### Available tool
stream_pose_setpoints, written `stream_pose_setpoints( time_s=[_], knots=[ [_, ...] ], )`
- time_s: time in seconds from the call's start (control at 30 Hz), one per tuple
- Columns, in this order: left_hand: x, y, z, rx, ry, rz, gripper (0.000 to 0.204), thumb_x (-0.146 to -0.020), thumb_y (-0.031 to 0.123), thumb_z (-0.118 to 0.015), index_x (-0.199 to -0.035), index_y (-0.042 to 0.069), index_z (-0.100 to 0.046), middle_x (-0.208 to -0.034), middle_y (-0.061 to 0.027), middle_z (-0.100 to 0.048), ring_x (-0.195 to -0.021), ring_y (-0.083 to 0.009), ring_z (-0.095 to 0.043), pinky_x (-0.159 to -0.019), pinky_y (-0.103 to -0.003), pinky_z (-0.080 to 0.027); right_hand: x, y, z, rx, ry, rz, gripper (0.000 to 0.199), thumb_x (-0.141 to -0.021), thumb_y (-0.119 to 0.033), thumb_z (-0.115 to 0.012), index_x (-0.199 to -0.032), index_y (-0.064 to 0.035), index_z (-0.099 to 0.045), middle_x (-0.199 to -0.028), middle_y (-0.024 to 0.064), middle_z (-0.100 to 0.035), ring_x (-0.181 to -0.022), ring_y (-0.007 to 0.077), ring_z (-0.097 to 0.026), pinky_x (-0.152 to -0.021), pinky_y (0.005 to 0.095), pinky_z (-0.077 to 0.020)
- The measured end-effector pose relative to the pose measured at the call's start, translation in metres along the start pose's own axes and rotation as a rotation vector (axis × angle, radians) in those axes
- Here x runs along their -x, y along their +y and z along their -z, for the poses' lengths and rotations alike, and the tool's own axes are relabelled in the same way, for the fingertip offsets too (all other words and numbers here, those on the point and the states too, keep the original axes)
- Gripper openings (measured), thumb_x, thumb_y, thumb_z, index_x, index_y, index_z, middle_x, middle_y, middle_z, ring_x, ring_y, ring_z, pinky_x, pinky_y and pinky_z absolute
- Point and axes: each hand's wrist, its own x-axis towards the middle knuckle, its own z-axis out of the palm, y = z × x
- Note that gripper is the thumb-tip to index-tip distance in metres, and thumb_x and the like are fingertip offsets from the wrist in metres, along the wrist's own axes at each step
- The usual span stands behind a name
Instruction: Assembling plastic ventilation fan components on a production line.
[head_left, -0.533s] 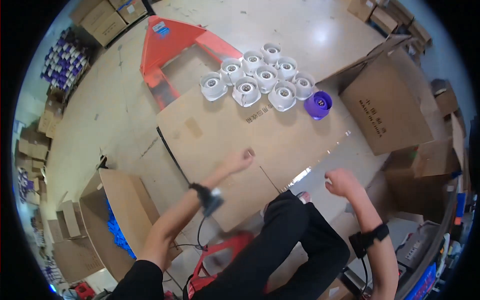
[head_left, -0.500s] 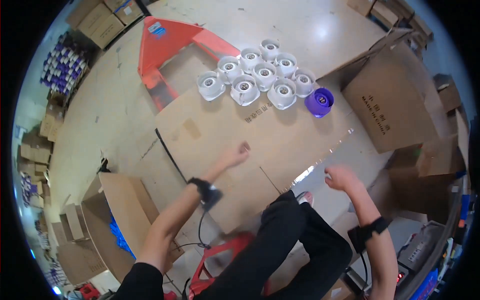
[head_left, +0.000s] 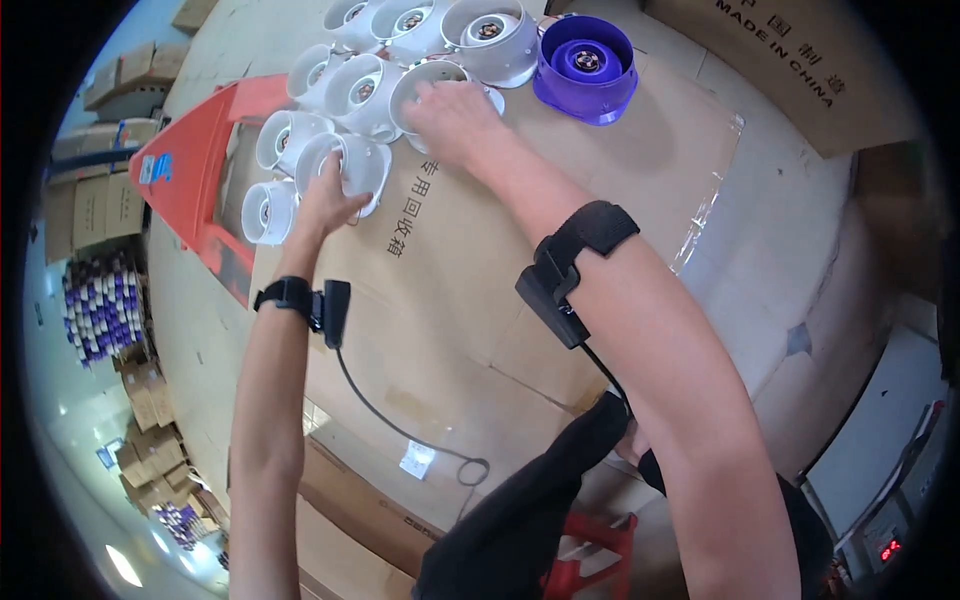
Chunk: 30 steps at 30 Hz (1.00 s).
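Note:
Several round white plastic housings, each with a metallic hub inside, stand in rows on a flat cardboard sheet [head_left: 470, 270]. My left hand [head_left: 328, 200] touches the near side of one white housing [head_left: 372, 172], its thumb and forefinger spread apart. To the right, my right hand [head_left: 455, 115] has its fingers closed over the rim of another white housing [head_left: 408, 100]; its fingertips are partly hidden inside. A purple housing [head_left: 586, 72] of the same shape stands to the right of the white ones.
A red pallet-jack-like frame [head_left: 190, 165] lies beyond the sheet at left. At far right stands a large cardboard box [head_left: 780, 70]. Stacked boxes [head_left: 150, 390] and purple-and-white goods [head_left: 103, 310] line the left side. A cable [head_left: 375, 405] hangs from my left wrist device.
Both hands have reached forward from near my body to the white housings. My view has moved closer and turned, so the housings look larger and lie further left.

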Motion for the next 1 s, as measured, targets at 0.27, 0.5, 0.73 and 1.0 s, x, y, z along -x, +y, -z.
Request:
stream_pose_setpoints(
  time_s=[0.27, 0.5, 0.73, 1.0],
  knots=[
    [0.033, 0.011, -0.029, -0.114, -0.022, 0.051, 0.064, -0.069, 0.019, -0.077, -0.124, 0.006, -0.047, -0.091, -0.0207, -0.068, -0.088, -0.0417, -0.066, -0.079, -0.049, -0.053, 0.009, -0.021, 0.007, -0.002, -0.290, -0.086, 0.015, -0.080, -0.020, -0.067, -0.090, -0.0133, -0.077, -0.089, 0.0114, -0.073, -0.090, 0.0280, -0.070, -0.095, 0.0514, -0.0389],
    [0.135, 0.069, -0.062, -0.163, -0.220, 0.002, 0.024, -0.073, 0.022, -0.074, -0.089, 0.006, -0.066, -0.083, -0.0175, -0.068, -0.079, -0.0352, -0.068, -0.071, -0.047, -0.054, 0.065, -0.049, -0.002, 0.139, -0.507, -0.178, 0.014, -0.083, -0.015, -0.066, -0.091, -0.0167, -0.076, -0.095, 0.0052, -0.074, -0.099, 0.0209, -0.069, -0.096, 0.0500, -0.0380],
    [0.241, 0.122, -0.093, -0.040, 0.042, -0.029, 0.017, -0.076, 0.020, -0.071, -0.073, 0.004, -0.066, -0.070, -0.0179, -0.066, -0.067, -0.0363, -0.067, -0.062, -0.046, -0.054, 0.127, -0.072, 0.013, 0.124, -0.534, -0.246, 0.010, -0.079, -0.012, -0.068, -0.081, -0.0175, -0.076, -0.083, 0.0063, -0.074, -0.081, 0.0217, -0.073, -0.095, 0.0451, -0.0398],
    [0.253, 0.133, -0.019, 0.195, -0.084, 0.114, 0.023, -0.077, 0.025, -0.075, -0.080, 0.002, -0.072, -0.071, -0.0201, -0.066, -0.066, -0.0384, -0.066, -0.061, -0.045, -0.052, 0.175, -0.065, 0.024, 0.210, -0.565, -0.321, 0.017, -0.086, -0.016, -0.060, -0.084, -0.0191, -0.077, -0.085, 0.0029, -0.075, -0.084, 0.0200, -0.073, -0.100, 0.0533, -0.0312]
  ],
)
